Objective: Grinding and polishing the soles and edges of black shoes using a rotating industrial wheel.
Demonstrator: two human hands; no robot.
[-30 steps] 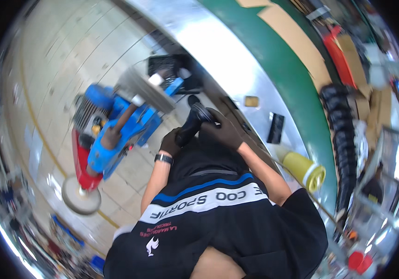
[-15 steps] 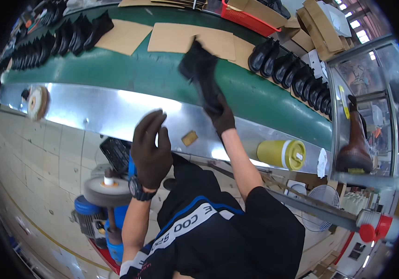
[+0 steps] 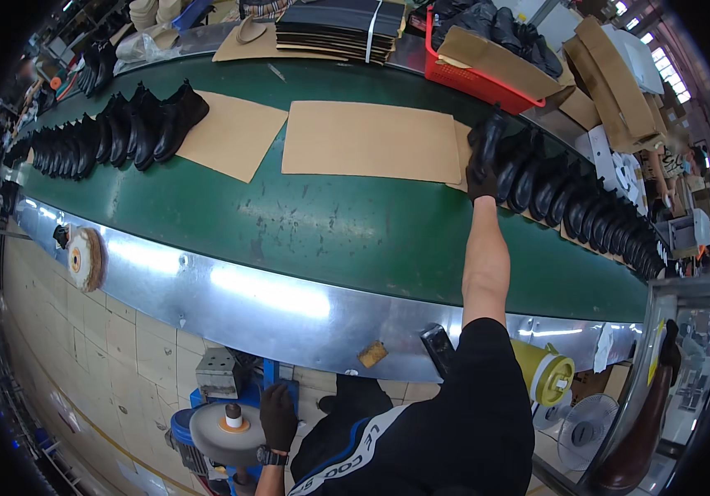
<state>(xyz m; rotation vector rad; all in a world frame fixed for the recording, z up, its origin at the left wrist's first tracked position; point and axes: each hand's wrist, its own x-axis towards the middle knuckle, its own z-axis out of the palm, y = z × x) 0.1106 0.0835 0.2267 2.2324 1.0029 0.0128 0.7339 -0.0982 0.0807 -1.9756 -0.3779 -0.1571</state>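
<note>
At the right end of the row, my right hand (image 3: pixel 481 182), in a dark glove, is closed around a black ankle boot (image 3: pixel 488 140). The boot stands at the edge of a cardboard sheet, beside the other black boots (image 3: pixel 528 178). My left hand (image 3: pixel 278 416), also gloved and with a watch at its wrist, hangs low at the near side. Its fingers look loosely extended and nothing shows in them. Next to it is a round grinding wheel (image 3: pixel 221 438) on a blue machine.
Cardboard sheets (image 3: pixel 371 139) lie on the green belt (image 3: pixel 305 223). More black boots (image 3: pixel 115 132) line its left side. A metal ledge (image 3: pixel 206 285) carries a buffing wheel (image 3: pixel 85 259), a tan block (image 3: pixel 372 354) and a dark phone-like object (image 3: pixel 436 349). A yellow-green jug (image 3: pixel 547 376) stands nearby.
My right hand has carried the boot away and to the right, to the row's end. My left hand has dropped toward the grinding wheel. The view has shifted.
</note>
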